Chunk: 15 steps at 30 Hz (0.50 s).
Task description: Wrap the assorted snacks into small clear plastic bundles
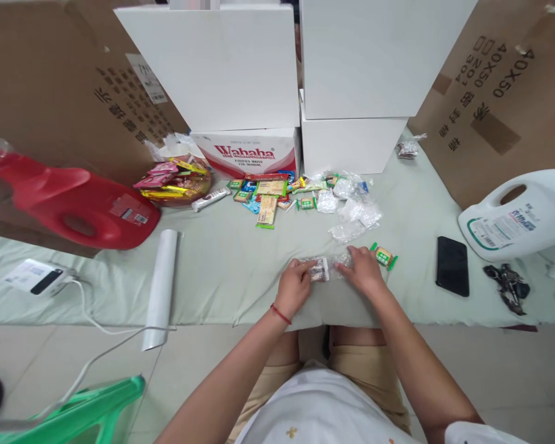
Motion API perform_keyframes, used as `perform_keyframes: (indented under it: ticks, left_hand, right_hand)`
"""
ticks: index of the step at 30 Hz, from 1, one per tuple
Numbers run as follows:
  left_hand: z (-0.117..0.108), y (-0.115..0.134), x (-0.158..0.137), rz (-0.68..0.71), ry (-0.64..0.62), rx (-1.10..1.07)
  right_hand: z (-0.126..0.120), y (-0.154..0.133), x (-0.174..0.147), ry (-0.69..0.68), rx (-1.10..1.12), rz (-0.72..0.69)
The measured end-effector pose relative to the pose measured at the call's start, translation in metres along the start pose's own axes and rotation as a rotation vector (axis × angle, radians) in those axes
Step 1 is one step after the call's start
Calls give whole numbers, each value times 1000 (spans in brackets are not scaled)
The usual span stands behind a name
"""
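A small snack packet (321, 269) with dark contents lies on the cloth-covered table in front of me. My left hand (295, 285) has its fingers closed on the packet's left end, covering part of it. Just to the right, a crinkled clear plastic bag (340, 264) is pinched in the fingers of my right hand (364, 270). A green-ended wrapped biscuit (384, 256) rests beside my right hand, apart from it. Farther back are several empty-looking clear plastic bags (358, 209) and a pile of wrapped snacks (268, 209).
White boxes (356, 145) and brown cartons (504, 92) wall the back and sides. On the left are a red jug (83, 203), a snack-filled bowl (198, 185), a white roll (160, 283) and a cabled white device (39, 277). A phone (452, 266) and white jug (522, 216) stand right.
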<state>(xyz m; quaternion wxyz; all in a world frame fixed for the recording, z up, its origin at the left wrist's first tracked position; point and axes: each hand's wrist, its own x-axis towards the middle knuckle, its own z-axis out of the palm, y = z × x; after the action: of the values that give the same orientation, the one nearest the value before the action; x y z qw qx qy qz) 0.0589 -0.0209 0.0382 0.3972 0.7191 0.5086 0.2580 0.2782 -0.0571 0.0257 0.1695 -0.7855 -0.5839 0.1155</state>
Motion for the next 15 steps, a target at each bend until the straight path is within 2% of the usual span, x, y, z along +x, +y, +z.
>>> perform_keyframes:
  ticks: [3,7,12,15]
  left_hand:
    - [-6,-1,3,-45,7,59]
    - [-12,3,9,-168,28,133]
    - [-11,10,11,-176,60,272]
    - [-8,3,17,-142,130,324]
  right_hand:
    - [9,-1,-2,-30,37,-28]
    - [7,-5,2,6,296,-93]
    - [4,-8,5,-163,453,31]
    - [10,-10,6,-183,522,58]
